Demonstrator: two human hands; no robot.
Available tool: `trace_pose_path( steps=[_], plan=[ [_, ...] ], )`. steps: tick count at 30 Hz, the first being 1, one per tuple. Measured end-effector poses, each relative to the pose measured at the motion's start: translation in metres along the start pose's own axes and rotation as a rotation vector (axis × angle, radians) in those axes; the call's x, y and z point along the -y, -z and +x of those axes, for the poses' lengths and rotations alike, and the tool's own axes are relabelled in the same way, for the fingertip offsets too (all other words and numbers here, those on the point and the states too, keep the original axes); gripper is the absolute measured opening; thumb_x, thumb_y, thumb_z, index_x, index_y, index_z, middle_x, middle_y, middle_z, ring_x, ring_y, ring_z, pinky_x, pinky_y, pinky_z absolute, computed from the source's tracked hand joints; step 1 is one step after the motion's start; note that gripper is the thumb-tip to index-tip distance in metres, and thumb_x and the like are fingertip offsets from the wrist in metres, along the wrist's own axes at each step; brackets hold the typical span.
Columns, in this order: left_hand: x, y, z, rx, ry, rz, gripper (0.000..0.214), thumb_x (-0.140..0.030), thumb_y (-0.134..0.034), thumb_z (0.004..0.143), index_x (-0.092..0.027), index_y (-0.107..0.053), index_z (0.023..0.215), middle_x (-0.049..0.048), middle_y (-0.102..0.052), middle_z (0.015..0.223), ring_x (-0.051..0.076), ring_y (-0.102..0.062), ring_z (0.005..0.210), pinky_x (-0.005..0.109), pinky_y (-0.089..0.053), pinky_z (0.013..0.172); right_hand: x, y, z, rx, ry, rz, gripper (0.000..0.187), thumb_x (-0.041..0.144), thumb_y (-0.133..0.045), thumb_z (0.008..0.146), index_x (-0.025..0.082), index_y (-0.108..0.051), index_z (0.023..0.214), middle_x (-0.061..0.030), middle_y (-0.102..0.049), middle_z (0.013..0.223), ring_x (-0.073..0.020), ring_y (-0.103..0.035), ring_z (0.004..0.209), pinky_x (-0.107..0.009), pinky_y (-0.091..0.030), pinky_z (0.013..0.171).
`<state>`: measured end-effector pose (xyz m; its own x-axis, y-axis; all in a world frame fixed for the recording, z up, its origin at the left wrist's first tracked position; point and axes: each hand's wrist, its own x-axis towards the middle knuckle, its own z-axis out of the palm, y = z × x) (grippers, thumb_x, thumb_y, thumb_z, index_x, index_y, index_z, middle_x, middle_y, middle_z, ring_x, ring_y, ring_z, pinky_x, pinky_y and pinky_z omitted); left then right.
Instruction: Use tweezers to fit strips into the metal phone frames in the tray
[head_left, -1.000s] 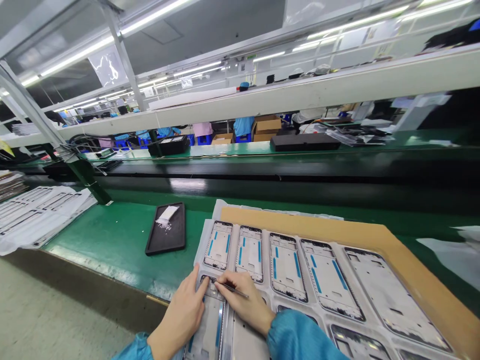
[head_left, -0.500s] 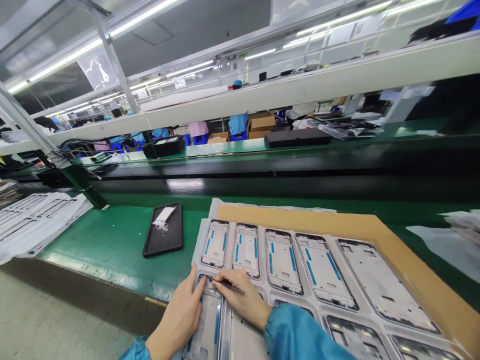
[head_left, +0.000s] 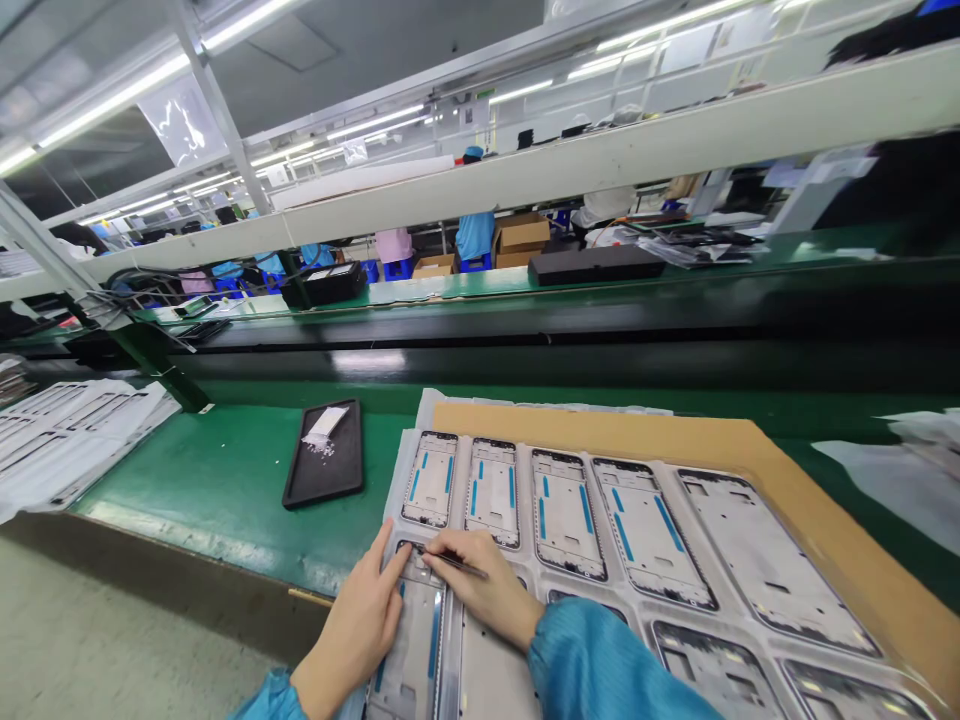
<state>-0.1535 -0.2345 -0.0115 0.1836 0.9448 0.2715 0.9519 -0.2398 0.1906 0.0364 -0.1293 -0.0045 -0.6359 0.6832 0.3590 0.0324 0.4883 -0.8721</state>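
Observation:
My right hand (head_left: 487, 585) pinches a pair of dark, thin tweezers (head_left: 463, 566), the tip at the top end of a phone frame (head_left: 411, 640) with blue strips. With fingers spread, my left hand (head_left: 364, 610) rests at that frame's top left corner, the index fingertip on its upper edge. The frame lies in a clear plastic tray (head_left: 525, 500) with several more phone frames in its pockets. Four of the back row, such as this one (head_left: 568, 515), carry blue strips; a larger-looking frame (head_left: 776, 560) at the right shows none. Anything at the tweezer tip is too small to make out.
Left of the tray, a black dish (head_left: 326, 482) holds a white strip (head_left: 325, 424) and small white bits. Brown cardboard (head_left: 600, 421) lies under the tray. Wrapped frames (head_left: 75, 430) are stacked far left. A dark conveyor (head_left: 480, 355) runs behind; a green post (head_left: 169, 370) stands left.
The view has shifted slightly. My left hand stays on the phone frame, and the tweezers in my right hand have turned a little, still at the frame's top end.

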Motion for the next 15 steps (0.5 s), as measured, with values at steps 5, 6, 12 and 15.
trace_pose_path(
  steps=[5,6,12,15],
  plan=[
    [-0.0029,0.004,0.0008,0.018,0.037,-0.056,0.054,-0.007,-0.034,0.092,-0.014,-0.051,0.143,0.0202,-0.03,0.156,0.027,-0.045,0.138,0.041,-0.049,0.108,0.0003,0.0008,-0.0003,0.001,-0.023,0.003,0.017,0.025,-0.056,0.092,0.018,-0.063,0.079,-0.0008,-0.065,0.072,-0.0149,-0.059,0.066,-0.024,-0.04,0.063],
    [-0.0031,0.0048,0.0007,0.016,0.034,-0.06,0.054,-0.007,-0.034,0.092,-0.014,-0.05,0.143,0.02,-0.03,0.156,0.027,-0.044,0.139,0.04,-0.048,0.109,-0.0001,0.001,-0.0004,0.001,-0.025,0.003,0.017,0.024,-0.056,0.092,0.018,-0.063,0.079,-0.0008,-0.065,0.072,-0.0148,-0.058,0.065,-0.024,-0.04,0.063],
    [-0.0024,0.0062,-0.0003,0.018,0.03,-0.074,0.055,-0.006,-0.032,0.092,-0.013,-0.05,0.143,0.0207,-0.028,0.157,0.026,-0.044,0.139,0.039,-0.049,0.108,-0.0024,0.0015,0.0,0.003,-0.017,0.002,0.017,0.023,-0.057,0.092,0.017,-0.063,0.077,-0.0004,-0.064,0.07,-0.0144,-0.058,0.064,-0.024,-0.039,0.061],
    [-0.0019,0.0046,0.0002,0.017,0.012,-0.027,0.057,-0.005,-0.033,0.09,-0.015,-0.049,0.144,0.0211,-0.029,0.156,0.029,-0.045,0.138,0.042,-0.05,0.107,-0.0006,0.0019,0.0004,-0.003,-0.003,-0.004,0.016,0.021,-0.057,0.092,0.017,-0.063,0.078,0.0001,-0.065,0.071,-0.014,-0.059,0.065,-0.023,-0.039,0.063]
  ],
)
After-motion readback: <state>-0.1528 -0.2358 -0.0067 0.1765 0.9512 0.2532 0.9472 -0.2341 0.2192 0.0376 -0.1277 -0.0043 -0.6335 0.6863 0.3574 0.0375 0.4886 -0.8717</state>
